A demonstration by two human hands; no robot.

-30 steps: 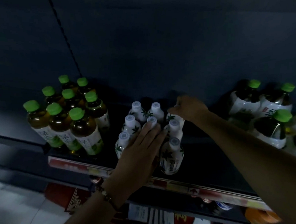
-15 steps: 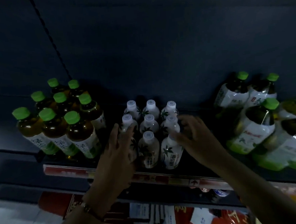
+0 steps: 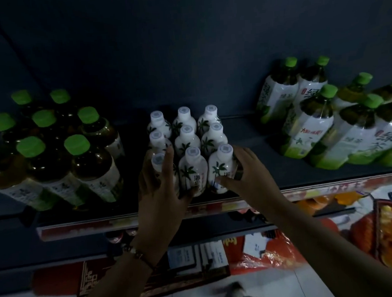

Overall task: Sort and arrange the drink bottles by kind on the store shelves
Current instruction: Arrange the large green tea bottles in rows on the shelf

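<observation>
Item one: white bottles (image 3: 187, 142) with palm-tree labels and white caps, nine that I count, standing upright in three rows of three at the middle of the dark shelf (image 3: 307, 178), close-packed and touching.

Item two: my left hand (image 3: 161, 196) at the near left corner of that block. Its fingers reach up around the near-left white bottle (image 3: 158, 161), curled about the body so that only the cap and shoulder show past them — I log this as a grip on that bottle.

Item three: my right hand (image 3: 249, 175) at the near right corner, thumb across the front label and fingers round the right side of the near-right white bottle (image 3: 221, 167), clasping it.

Item four: amber tea bottles (image 3: 92, 163) with green caps, grouped at the left of the shelf, apart from the white block.

Item five: green tea bottles (image 3: 312, 122) with white-and-green labels and green caps, larger, grouped at the right, leaning in this wide view.

Item six: red price strip (image 3: 217, 208) along the shelf's near edge.

Item seven: red basket (image 3: 383, 233) on the floor at lower right — contents orange and yellow, too blurred to tell.
</observation>
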